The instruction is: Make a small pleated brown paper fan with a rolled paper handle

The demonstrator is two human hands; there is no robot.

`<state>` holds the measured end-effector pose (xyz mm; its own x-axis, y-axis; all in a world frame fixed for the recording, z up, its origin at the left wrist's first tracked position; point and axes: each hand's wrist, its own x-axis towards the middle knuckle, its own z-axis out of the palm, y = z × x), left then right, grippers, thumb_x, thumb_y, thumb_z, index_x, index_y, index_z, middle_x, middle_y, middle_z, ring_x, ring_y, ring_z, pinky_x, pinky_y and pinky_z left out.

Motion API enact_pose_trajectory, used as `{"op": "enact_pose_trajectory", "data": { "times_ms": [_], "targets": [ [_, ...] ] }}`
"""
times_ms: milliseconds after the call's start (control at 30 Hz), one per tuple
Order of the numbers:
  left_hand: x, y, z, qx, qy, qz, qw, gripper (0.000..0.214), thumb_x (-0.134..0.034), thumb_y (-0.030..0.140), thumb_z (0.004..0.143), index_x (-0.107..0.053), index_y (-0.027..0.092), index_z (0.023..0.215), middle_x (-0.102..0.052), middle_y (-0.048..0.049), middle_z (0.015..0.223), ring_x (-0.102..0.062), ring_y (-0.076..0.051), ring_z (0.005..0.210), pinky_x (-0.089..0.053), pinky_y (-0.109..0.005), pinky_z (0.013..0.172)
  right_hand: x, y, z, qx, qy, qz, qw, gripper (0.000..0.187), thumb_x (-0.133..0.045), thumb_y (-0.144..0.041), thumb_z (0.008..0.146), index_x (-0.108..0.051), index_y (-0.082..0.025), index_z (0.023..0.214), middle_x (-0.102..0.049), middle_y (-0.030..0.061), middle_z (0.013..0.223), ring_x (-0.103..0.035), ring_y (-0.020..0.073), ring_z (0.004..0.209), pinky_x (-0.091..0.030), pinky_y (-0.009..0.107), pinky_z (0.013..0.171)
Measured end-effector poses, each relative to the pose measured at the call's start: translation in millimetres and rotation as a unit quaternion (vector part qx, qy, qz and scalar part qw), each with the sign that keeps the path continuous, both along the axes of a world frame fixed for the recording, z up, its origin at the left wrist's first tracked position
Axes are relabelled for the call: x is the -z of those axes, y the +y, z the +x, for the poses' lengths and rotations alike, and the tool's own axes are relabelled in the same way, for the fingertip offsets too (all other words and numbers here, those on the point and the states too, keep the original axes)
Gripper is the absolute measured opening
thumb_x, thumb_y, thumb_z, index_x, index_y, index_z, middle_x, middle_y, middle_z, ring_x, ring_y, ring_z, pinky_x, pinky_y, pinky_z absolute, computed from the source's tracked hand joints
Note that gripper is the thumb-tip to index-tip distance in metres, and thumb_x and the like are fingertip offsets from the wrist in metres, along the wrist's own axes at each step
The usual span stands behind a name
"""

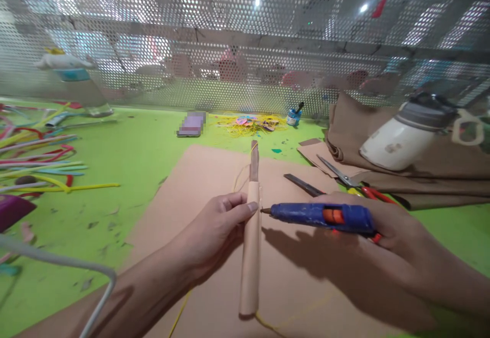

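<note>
My left hand (220, 225) pinches a narrow tan paper roll (250, 266), its thumb pressed on the top near the middle. A brown strip (254, 162) sticks out of the roll's far end, and a thin yellow cord (264, 321) trails from the near end. My right hand (398, 241) grips a blue hot glue gun (317, 214), pointed left. The gun's nozzle is at the right edge of the roll, where a pale line of glue runs along the paper. Under both hands lies a large tan paper sheet (199, 174).
Scissors (340, 172) and a dark blade-like tool (302, 184) lie right of the roll. Beyond them a white bottle (401, 134) rests on folded brown paper (344, 123). Yellow cords (248, 122), a phone (191, 124) and a small blue bottle (294, 116) sit at the back; pipe cleaners (42, 167) spread left.
</note>
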<state>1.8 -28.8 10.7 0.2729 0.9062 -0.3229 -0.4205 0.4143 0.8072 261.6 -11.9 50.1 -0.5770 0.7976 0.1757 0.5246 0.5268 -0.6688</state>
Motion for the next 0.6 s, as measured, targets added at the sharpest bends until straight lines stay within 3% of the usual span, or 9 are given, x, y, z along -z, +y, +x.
{"op": "enact_pose_trajectory", "data": {
  "times_ms": [133, 333, 600],
  "targets": [
    [1.2, 0.6, -0.1, -0.004, 0.002, 0.000, 1.000, 0.018, -0.075, 0.026, 0.078, -0.061, 0.014, 0.078, -0.064, -0.0041, 0.074, -0.061, -0.017, 0.072, -0.046, -0.030, 0.073, 4.0, -0.9, 5.7, -0.023, -0.016, 0.017, 0.999, 0.033, -0.054, -0.034, 0.092, -0.063, -0.029, 0.123, -0.071, 0.0077, 0.117, -0.067, 0.0288, 0.105, -0.057, 0.039, 0.086],
    [-0.8, 0.7, 1.0, -0.004, -0.003, 0.006, 1.000, 0.013, -0.073, 0.022, 0.079, -0.063, 0.014, 0.079, -0.065, -0.0037, 0.072, -0.061, -0.016, 0.070, -0.046, -0.029, 0.073, 4.4, -0.6, 8.7, -0.026, -0.003, 0.030, 0.999, 0.029, -0.058, -0.034, 0.091, -0.064, -0.033, 0.119, -0.073, 0.0038, 0.114, -0.069, 0.0258, 0.101, -0.057, 0.034, 0.086],
    [-2.8, 0.9, 0.8, -0.004, -0.004, -0.005, 1.000, 0.015, -0.075, 0.021, 0.077, -0.063, 0.014, 0.076, -0.062, -0.0018, 0.072, -0.058, -0.013, 0.069, -0.045, -0.028, 0.075, -4.9, 0.4, -8.7, 0.027, 0.040, -0.031, 0.998, 0.027, -0.054, -0.041, 0.093, -0.070, -0.024, 0.107, -0.072, 0.0064, 0.090, -0.069, 0.0224, 0.079, -0.057, 0.023, 0.057]
  ]
}}
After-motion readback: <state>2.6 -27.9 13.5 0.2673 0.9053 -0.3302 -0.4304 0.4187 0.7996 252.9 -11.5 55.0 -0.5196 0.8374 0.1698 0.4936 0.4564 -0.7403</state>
